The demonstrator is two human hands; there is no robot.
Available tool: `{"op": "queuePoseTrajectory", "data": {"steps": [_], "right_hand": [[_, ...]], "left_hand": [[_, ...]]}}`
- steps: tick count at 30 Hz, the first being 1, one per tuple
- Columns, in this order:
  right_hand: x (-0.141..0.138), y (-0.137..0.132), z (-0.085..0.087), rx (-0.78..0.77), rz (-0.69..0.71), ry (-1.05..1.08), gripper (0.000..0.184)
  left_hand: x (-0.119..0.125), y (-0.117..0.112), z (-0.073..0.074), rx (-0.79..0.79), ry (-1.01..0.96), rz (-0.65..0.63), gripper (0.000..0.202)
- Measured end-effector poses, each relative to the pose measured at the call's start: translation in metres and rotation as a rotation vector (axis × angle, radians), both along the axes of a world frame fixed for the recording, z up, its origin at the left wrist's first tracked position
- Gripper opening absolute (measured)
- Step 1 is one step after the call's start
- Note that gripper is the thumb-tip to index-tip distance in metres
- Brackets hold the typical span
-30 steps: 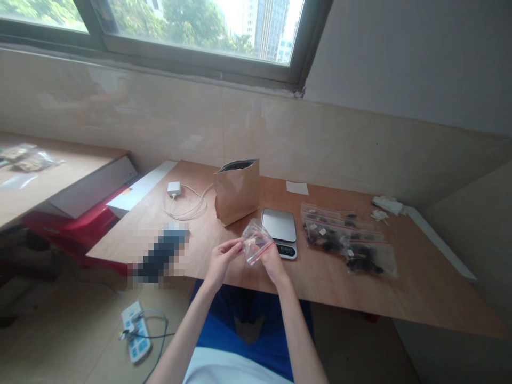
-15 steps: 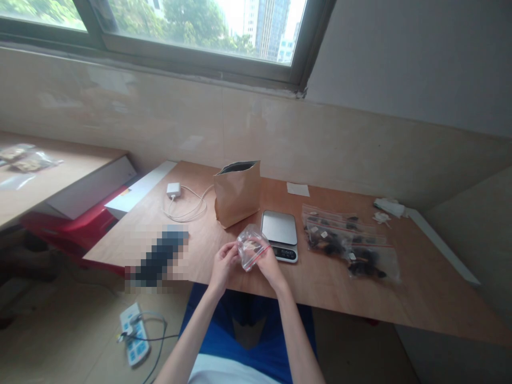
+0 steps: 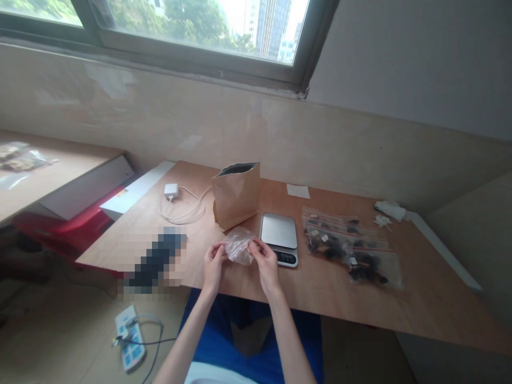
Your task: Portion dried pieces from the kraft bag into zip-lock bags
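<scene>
A clear zip bag (image 3: pixel 239 249) with red lines is held just above the table's front part, crumpled between my two hands. My left hand (image 3: pixel 213 262) pinches its left side, fingers closed. At the bag's right side is my right hand (image 3: pixel 265 263), its fingertips closed around a small brown piece (image 3: pixel 257 246) whose kind I cannot make out. Whether these fingers also grip the plastic is unclear. Close by on the right lies a digital kitchen scale (image 3: pixel 279 231) with a bare metal plate. Behind the bag stands an open brown paper pouch (image 3: pixel 237 194).
Several zip bags with dark contents (image 3: pixel 340 242) lie right of the scale. A white charger (image 3: pixel 171 191) with its cable is on the left, near a blurred dark object (image 3: pixel 158 261). White paper (image 3: pixel 298 191) lies at the back. A power strip (image 3: pixel 130 338) is on the floor.
My right hand has come out from behind the bag's opening, and a brown piece now shows at its fingertips. My left hand and the bag have shifted slightly left.
</scene>
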State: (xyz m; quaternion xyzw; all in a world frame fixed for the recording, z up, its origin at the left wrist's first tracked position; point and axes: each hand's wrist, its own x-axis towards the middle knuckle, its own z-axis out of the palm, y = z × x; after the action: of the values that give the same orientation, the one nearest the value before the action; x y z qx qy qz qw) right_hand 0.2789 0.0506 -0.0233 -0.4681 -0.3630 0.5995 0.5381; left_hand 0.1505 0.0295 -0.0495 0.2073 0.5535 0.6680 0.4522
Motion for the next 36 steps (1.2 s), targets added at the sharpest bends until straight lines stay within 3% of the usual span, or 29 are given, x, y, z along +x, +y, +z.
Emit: {"op": "queuePoseTrajectory", "data": {"steps": [8,14,19,24,27,31,36], "right_hand": [[0.007,-0.002,0.011,-0.093,0.047,0.341,0.025],[0.016,0.012,0.035,-0.041,-0.021,0.320,0.027],[0.009,0.048,0.082,0.185,-0.049,0.240,0.032],[-0.015,0.092,0.134,0.564,-0.053,0.001,0.032],[-0.032,0.115,0.157,0.742,-0.024,-0.143,0.030],[-0.052,0.140,0.164,0.960,-0.046,-0.354,0.022],[-0.063,0.160,0.145,1.085,-0.032,-0.629,0.016]], "left_hand": [[-0.023,0.004,0.003,-0.130,0.628,0.056,0.016],[-0.022,0.004,0.005,-0.134,0.684,-0.051,0.015],[-0.021,0.004,0.005,-0.139,0.712,-0.065,0.015],[-0.022,0.006,0.003,-0.222,0.812,-0.111,0.020],[-0.022,0.007,0.002,-0.231,0.839,-0.127,0.022],[-0.022,0.007,0.001,-0.234,0.862,-0.128,0.022],[-0.022,0.007,0.001,-0.239,0.871,-0.135,0.021]]}}
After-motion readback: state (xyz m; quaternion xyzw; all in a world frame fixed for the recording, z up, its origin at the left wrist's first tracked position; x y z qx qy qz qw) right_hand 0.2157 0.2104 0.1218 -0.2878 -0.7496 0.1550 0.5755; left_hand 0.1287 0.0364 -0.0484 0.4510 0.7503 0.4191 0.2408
